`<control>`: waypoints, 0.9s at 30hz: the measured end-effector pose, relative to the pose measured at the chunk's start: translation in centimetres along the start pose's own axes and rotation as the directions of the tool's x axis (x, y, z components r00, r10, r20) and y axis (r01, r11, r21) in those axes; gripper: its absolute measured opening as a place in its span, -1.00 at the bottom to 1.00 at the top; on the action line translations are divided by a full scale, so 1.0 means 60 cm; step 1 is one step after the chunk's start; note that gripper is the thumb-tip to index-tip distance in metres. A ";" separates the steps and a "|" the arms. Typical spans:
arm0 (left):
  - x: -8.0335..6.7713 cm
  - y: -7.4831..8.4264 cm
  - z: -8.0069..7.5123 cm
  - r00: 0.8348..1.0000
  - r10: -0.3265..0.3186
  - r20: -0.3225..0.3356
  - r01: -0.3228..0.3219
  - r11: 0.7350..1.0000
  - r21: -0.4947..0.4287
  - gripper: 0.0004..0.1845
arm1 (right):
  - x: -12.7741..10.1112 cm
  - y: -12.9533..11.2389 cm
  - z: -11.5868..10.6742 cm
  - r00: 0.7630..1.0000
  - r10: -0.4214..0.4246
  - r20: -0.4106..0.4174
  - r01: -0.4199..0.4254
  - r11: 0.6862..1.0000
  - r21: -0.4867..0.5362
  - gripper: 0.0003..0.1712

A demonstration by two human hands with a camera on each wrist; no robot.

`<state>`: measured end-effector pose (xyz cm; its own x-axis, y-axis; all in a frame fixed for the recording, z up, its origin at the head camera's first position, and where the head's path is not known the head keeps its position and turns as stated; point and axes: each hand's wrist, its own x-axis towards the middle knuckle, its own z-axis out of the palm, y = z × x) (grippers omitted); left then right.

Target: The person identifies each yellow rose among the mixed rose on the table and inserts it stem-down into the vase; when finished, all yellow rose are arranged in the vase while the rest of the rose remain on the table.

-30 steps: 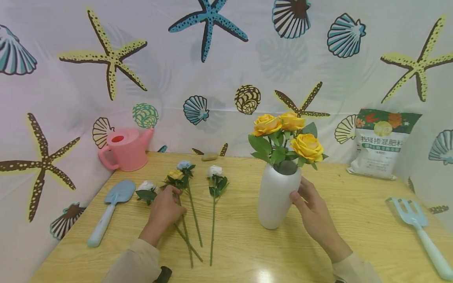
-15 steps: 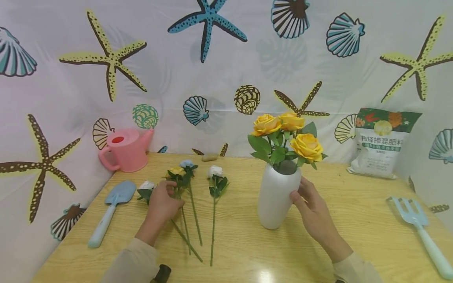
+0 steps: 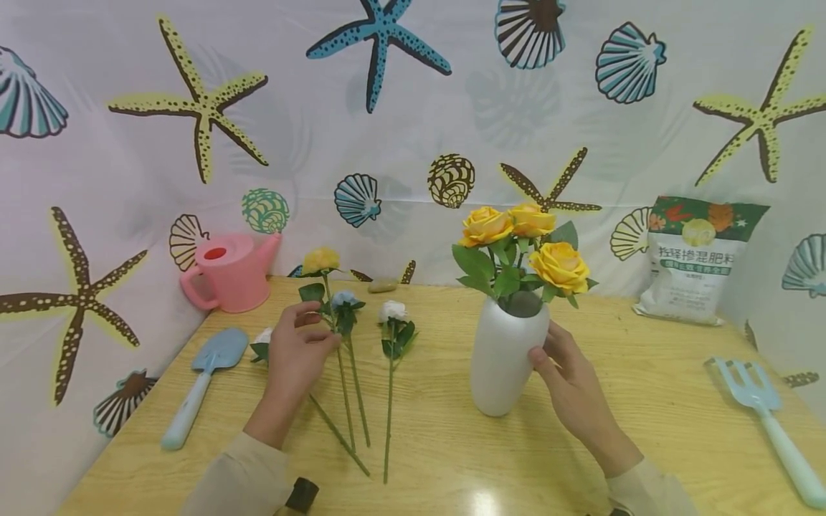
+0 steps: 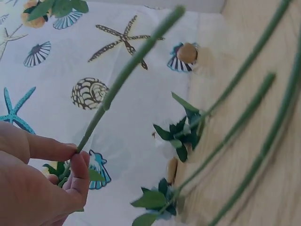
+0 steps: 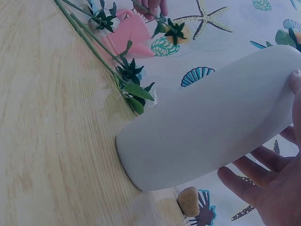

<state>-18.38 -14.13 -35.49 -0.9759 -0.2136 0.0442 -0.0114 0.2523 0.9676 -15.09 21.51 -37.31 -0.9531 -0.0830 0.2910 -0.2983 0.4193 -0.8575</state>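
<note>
My left hand [image 3: 298, 351] pinches the green stem of a yellow artificial flower [image 3: 320, 260] between thumb and fingers. That flower stands nearly upright above the table, its stem end pointing toward me. Beside it lie a blue flower [image 3: 345, 299] and a white flower [image 3: 392, 311]; another white flower [image 3: 263, 337] is partly hidden behind my left hand. On the right, my right hand [image 3: 574, 390] grips the side of a white vase [image 3: 500, 358], thumb in front and fingers behind. Yellow roses [image 3: 560, 268] with green leaves stand in the vase, which leans slightly.
A pink watering can [image 3: 235, 279] stands at the back left, with a blue trowel [image 3: 205, 380] in front of it. A small stone [image 3: 382, 285] lies at the back. At right are a fertilizer bag [image 3: 693, 265] and a blue hand fork [image 3: 761, 416].
My left hand has lifted the yellow flower off the table, its head rising from among the lying flowers. The right hand and vase have stayed in place.
</note>
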 end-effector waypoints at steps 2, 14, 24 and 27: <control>-0.003 0.008 0.006 1.000 0.008 -0.002 -0.008 0.999 -0.053 -0.38 | 0.000 0.001 -0.001 1.000 0.002 -0.001 -0.002 1.000 0.001 -0.44; -0.028 0.081 0.072 0.995 0.102 0.008 -0.090 0.914 -0.395 -0.47 | 0.002 0.002 -0.002 1.000 0.010 0.000 -0.010 1.000 0.002 -0.44; -0.049 0.167 0.134 0.938 0.335 -0.088 -0.315 0.721 -0.617 -0.53 | 0.003 0.006 -0.003 1.000 -0.001 -0.001 0.001 1.000 0.002 -0.44; -0.051 0.195 0.145 0.907 0.404 -0.116 -0.380 0.671 -0.637 -0.56 | 0.003 0.007 -0.004 1.000 -0.008 -0.004 0.008 1.000 0.006 -0.44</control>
<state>-17.40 -2.30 -26.49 -0.8647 -0.2011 0.4602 0.5022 -0.3509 0.7903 -15.36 21.88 -37.52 -0.9505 -0.0831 0.2994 -0.3062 0.4129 -0.8578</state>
